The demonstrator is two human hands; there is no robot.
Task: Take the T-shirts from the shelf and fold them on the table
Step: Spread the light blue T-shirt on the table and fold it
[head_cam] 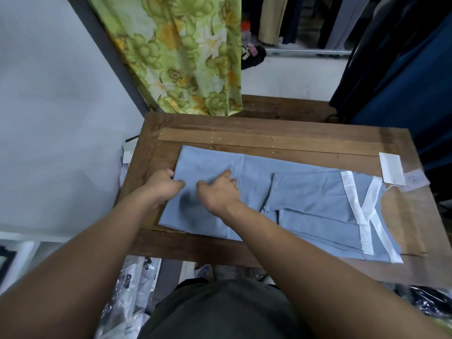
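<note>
Both hands work the near-left end of a light-blue T-shirt lying flat on the wooden counter: left hand fingers curled gripping its edge, right hand fingers spread pressing down, floral cloth hanging beyond.

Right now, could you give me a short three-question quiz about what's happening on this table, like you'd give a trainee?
1. True or false: the light blue T-shirt lies spread on the wooden table.
2. Which end of the shirt are both hands working at?
A. the end with the white stripes
B. the plain end on the person's left
C. neither, they hang in the air
3. Fill in: a white paper ___ lies at the table's right edge, tied to the shirt by a string.

Key
1. True.
2. B: the left hand grips the shirt's left edge and the right hand rests on the cloth beside it.
3. Tag.
</note>
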